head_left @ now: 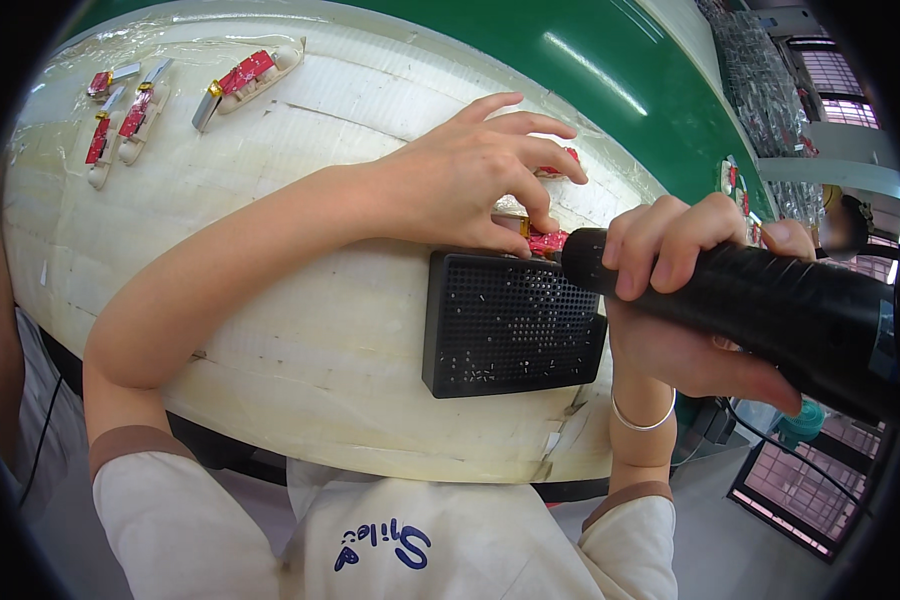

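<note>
My left hand (470, 175) reaches over the far edge of a black screw tray (435, 325). Its thumb and forefinger pinch a small red circuit assembly (547, 243) with a yellow-taped part, while the other fingers are spread. Wrapped in my right hand (670, 350) is a thick black electric screwdriver (760, 300), lying sideways with its nose at the assembly. The nose hides the assembly's right end, and whether the bit touches a screw cannot be seen. Small silver screws lie scattered over the tray's perforated top.
Similar red assemblies in pale casings (245, 80) lie at the far left of the pale, taped worktop (300, 330). Another sits just beyond my left fingers. A green surface (530, 60) runs along the far side, with more assemblies (735, 180) at the right. Another person's arm shows at the left edge.
</note>
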Motion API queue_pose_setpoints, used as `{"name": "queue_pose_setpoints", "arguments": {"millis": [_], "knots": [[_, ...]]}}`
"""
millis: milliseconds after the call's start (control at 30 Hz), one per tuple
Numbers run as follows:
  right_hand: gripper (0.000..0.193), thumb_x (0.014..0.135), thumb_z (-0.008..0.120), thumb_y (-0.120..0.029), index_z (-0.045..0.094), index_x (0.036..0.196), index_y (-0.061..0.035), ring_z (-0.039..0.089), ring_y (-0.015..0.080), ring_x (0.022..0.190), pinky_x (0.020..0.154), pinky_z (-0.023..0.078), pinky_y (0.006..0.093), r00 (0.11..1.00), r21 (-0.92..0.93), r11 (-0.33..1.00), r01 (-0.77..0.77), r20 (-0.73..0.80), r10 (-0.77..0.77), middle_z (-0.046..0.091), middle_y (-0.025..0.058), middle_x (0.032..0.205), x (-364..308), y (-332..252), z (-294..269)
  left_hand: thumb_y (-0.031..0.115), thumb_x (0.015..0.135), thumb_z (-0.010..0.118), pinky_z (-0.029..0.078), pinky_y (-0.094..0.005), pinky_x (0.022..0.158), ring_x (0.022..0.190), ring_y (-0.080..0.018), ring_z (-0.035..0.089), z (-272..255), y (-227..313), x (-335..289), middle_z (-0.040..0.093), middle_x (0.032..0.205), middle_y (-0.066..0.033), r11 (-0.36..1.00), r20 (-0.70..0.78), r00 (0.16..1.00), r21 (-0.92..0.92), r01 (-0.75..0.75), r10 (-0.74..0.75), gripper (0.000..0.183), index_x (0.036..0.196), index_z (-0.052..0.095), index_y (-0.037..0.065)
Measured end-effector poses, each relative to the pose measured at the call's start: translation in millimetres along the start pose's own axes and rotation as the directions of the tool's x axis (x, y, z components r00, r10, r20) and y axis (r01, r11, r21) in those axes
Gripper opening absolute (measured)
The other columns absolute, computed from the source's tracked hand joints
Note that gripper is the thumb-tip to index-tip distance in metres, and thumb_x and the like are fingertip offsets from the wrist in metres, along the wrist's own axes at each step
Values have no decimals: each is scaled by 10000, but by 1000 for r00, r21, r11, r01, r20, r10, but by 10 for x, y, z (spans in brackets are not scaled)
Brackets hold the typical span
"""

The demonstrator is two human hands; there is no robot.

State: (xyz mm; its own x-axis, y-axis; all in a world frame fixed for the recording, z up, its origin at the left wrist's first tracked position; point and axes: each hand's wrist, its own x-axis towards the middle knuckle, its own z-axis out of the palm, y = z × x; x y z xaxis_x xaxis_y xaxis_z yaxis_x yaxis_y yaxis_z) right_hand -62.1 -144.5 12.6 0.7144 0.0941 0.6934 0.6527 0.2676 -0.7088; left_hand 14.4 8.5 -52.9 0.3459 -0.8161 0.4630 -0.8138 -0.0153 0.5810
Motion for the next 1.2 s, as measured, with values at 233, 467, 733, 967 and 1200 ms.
{"name": "queue_pose_setpoints", "arguments": {"millis": [233,467,733,967,1200], "knots": [[918,619,365,-850,335,1193,-134,456,160,472,468,426,311,999,-18,1000,6,51,-5,455,61,683,4,-35,-19,207,634,752,197,-484,1062,1199,-228,406,-11,31,-6,549,1122,-46,1000,-34,999,24,-11,12,137,720,667,144],[907,625,437,-829,355,1222,-151,461,144,506,500,414,300,985,22,997,-69,160,65,437,31,722,15,-246,57,132,639,724,393,-361,850,951,-215,516,-292,246,109,562,930,-47,991,195,974,85,99,-114,138,748,654,87],[926,641,409,-830,303,1239,-130,447,148,462,439,408,295,991,27,998,-55,127,51,439,46,693,-29,-80,38,95,661,695,444,-364,763,830,-257,573,-342,318,101,602,810,-72,970,280,933,156,187,-225,201,844,637,37],[911,638,428,-826,336,1234,-143,447,142,487,478,399,292,993,45,997,-66,103,61,434,27,704,11,-204,69,101,677,689,467,-356,711,827,-254,587,-307,319,97,606,822,-75,966,277,926,118,230,-255,154,803,655,18],[934,596,408,-866,387,1222,-174,443,138,529,525,386,287,997,-71,997,-10,72,15,428,19,723,92,-190,-104,84,684,686,471,-356,692,806,-252,591,-302,341,126,601,818,-76,954,312,902,125,272,-298,147,813,659,19]]}}
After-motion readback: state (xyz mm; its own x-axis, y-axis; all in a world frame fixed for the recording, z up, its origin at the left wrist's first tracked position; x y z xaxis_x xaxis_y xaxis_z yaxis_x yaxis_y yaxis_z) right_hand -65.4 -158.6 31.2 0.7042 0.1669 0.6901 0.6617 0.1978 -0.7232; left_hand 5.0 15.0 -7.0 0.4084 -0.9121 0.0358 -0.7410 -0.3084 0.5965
